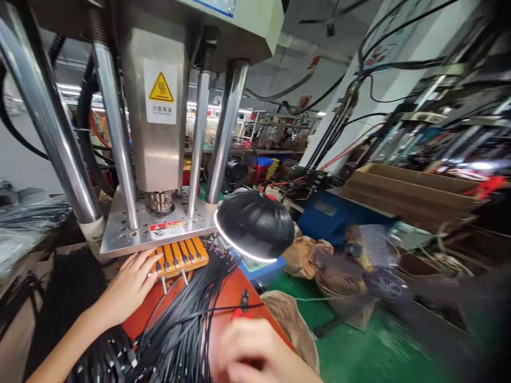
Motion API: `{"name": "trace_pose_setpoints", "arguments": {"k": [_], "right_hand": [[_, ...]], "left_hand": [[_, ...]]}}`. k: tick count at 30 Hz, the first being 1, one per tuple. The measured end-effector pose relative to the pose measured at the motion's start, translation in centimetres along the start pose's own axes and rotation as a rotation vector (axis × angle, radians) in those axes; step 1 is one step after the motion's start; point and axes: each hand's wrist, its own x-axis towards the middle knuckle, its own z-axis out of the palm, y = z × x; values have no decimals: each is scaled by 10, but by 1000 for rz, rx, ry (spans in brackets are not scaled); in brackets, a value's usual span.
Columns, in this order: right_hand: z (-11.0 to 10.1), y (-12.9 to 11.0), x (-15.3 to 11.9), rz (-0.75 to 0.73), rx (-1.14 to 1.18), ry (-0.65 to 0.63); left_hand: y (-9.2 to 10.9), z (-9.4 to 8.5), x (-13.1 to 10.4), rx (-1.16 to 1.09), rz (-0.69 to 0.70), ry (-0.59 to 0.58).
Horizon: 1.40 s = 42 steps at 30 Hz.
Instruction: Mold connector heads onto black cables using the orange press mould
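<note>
My left hand rests with spread fingers on the near edge of an orange mould fixture that holds several black cable ends in slots, under the steel plate of a press. A thick bundle of black cables fans from the fixture toward me over an orange-red table. My right hand is low in the foreground, blurred, fingers curled over the cables; whether it grips one is unclear.
The press has steel columns and a heated block with a yellow hot-surface label. A black round lamp glows beside the fixture. Cardboard boxes, bags and a green floor lie to the right.
</note>
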Motion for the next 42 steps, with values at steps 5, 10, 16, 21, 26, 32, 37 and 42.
{"name": "trace_pose_setpoints", "arguments": {"k": [5, 10, 16, 21, 26, 32, 37, 42], "right_hand": [[11, 23, 0, 414, -151, 57], [25, 35, 8, 402, -365, -104], [21, 51, 38, 228, -312, 68], [20, 45, 63, 137, -431, 41], [36, 3, 45, 30, -256, -116], [44, -6, 13, 40, -120, -377], [39, 5, -5, 173, -54, -273], [56, 0, 9, 132, -163, -300]], "left_hand": [[-2, 2, 1, -20, 3, -9], [2, 0, 2, -23, -3, -11], [5, -1, 2, 5, 10, 13], [7, -4, 2, 12, -3, -9], [9, -3, 2, 19, -4, -14], [8, -4, 2, 39, 8, -22], [9, -2, 1, 41, 5, 1], [11, -1, 3, 35, -6, 28]]}}
